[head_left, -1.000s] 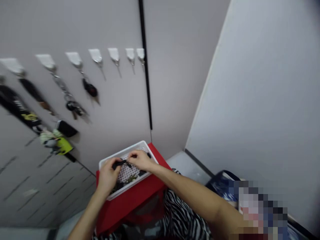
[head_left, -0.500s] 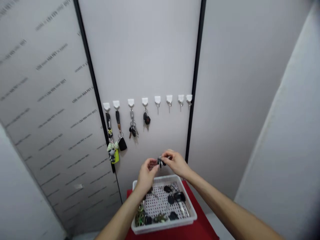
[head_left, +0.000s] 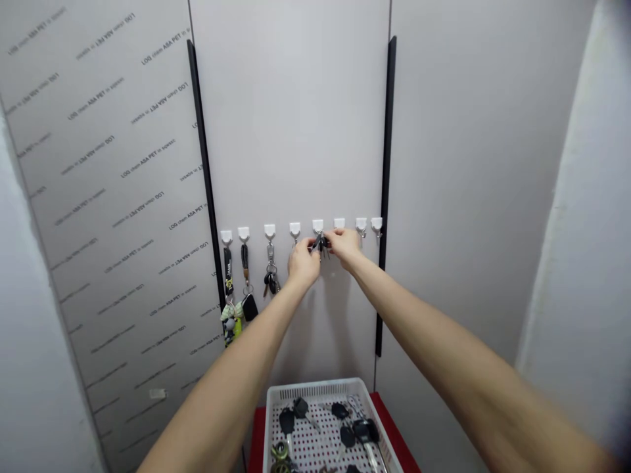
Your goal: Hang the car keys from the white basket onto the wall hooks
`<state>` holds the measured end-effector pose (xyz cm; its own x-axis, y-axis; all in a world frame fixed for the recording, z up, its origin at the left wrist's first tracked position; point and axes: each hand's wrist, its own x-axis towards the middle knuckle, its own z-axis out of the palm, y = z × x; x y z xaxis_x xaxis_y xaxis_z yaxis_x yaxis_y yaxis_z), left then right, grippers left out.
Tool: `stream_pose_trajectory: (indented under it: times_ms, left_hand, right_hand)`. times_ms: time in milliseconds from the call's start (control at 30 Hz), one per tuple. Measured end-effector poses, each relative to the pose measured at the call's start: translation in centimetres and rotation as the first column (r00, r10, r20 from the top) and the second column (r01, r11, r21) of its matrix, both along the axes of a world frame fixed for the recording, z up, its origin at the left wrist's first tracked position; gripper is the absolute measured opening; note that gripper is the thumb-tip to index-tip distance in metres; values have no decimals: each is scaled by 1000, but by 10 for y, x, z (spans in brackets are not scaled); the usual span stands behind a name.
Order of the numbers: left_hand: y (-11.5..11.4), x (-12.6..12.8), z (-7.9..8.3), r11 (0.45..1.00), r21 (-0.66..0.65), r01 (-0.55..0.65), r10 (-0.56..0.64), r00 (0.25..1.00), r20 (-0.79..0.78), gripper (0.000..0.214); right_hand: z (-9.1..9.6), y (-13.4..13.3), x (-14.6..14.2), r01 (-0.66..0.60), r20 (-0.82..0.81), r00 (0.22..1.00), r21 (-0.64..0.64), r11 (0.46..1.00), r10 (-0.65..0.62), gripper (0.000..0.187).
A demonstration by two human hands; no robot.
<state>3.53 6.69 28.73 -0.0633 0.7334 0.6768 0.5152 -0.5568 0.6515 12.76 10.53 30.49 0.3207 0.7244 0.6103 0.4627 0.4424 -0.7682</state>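
Both my arms reach up to a row of white wall hooks [head_left: 294,228]. My left hand [head_left: 302,261] and my right hand [head_left: 344,247] pinch a small black key bunch [head_left: 321,244] between them, right under the fifth white hook [head_left: 318,226]. Whether its ring is on the hook I cannot tell. The first three hooks carry a black strap with a yellow-green charm [head_left: 229,315], a brown strap with a black fob [head_left: 246,289] and a metal key bunch [head_left: 271,279]. My left hand hides what hangs from the fourth hook.
Below, a white perforated basket [head_left: 276,401] with several black keys [head_left: 340,420] rests on a red surface [head_left: 399,440]. Three bare hooks [head_left: 361,225] lie to the right. Black vertical strips [head_left: 387,197] frame the grey wall panel; a printed film-covered panel [head_left: 98,197] stands left.
My hands took the key bunch out of the basket and lifted it up to the hook row. The view tilted up from the basket to the wall.
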Motion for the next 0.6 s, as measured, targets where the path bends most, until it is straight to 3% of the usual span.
stream_pose_trajectory:
  times_ms: [200, 400, 500, 600]
  left_hand:
    - [5, 2, -2, 996, -83, -22, 19, 999, -38, 30]
    - [-1, -1, -19, 999, -50, -16, 11, 995, -95, 33]
    - [-13, -9, -47, 1000, -23, 15, -17, 997, -80, 32]
    - [-27, -19, -97, 995, -67, 79, -83, 995, -52, 30]
  right_hand:
    - [-8, 14, -4, 104, 34, 994, -77, 992, -101, 18]
    - [-21, 11, 3, 68, 93, 994, -42, 997, -64, 24]
    - [-42, -9, 12, 44, 140, 989, 19, 999, -46, 27]
    - [-88, -37, 22, -9, 267, 963, -56, 998, 24, 26]
